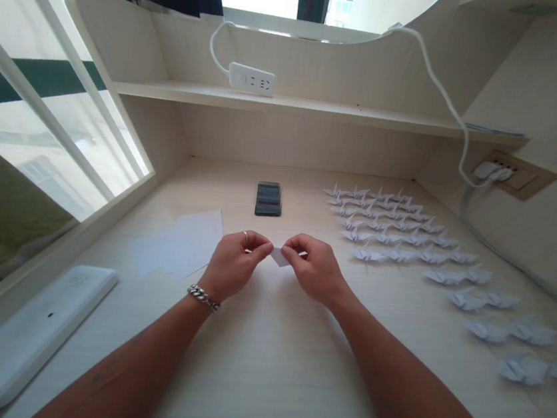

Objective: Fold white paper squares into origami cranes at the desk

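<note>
Between my two hands is a small folded piece of white paper [280,257], held just above the desk. My left hand [238,258], with a ring and a chain bracelet, pinches its left corner. The fingers of my right hand [313,264] are closed on its right side and hide part of it. Loose sheets of white paper [194,243] lie overlapping to the left of my left hand. To the right, several folded white paper cranes [391,235] stand in rows on the desk.
A dark phone-like object [269,199], partly blurred out, lies beyond my hands. A long white device [27,335] rests at the desk's left edge. A power strip [251,80] sits on the shelf [320,111]. A white cable [443,87] runs down to the wall socket [518,176].
</note>
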`<action>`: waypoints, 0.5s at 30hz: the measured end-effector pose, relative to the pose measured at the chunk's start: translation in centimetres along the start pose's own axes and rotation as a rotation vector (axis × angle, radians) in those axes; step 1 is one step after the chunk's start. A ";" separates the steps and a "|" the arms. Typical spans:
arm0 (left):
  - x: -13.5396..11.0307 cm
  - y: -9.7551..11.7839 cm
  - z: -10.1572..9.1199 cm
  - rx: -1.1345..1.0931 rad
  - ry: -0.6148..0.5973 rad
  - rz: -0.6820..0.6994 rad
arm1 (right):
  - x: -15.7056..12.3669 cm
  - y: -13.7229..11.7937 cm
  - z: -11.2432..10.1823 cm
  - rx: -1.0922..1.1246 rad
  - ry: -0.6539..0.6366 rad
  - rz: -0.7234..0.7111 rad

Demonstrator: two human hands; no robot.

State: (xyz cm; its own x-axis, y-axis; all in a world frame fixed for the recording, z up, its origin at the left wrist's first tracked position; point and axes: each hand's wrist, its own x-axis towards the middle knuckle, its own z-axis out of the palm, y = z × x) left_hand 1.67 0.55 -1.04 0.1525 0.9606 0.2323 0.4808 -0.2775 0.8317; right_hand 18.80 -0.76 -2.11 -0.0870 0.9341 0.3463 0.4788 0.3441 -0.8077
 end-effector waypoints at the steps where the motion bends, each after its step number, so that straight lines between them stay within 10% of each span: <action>1: 0.0 0.1 0.0 0.034 0.005 0.003 | 0.0 0.0 0.0 0.013 -0.018 0.003; 15: 0.2 -0.3 0.1 -0.054 0.003 0.008 | 0.2 0.3 0.7 0.139 0.007 0.069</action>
State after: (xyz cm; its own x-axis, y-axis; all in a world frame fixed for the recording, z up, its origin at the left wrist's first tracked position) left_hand 1.62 0.83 -1.28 0.1536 0.9585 0.2403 0.4326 -0.2839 0.8557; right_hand 18.28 -0.45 -2.65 -0.0515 0.9555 0.2906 0.3575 0.2893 -0.8880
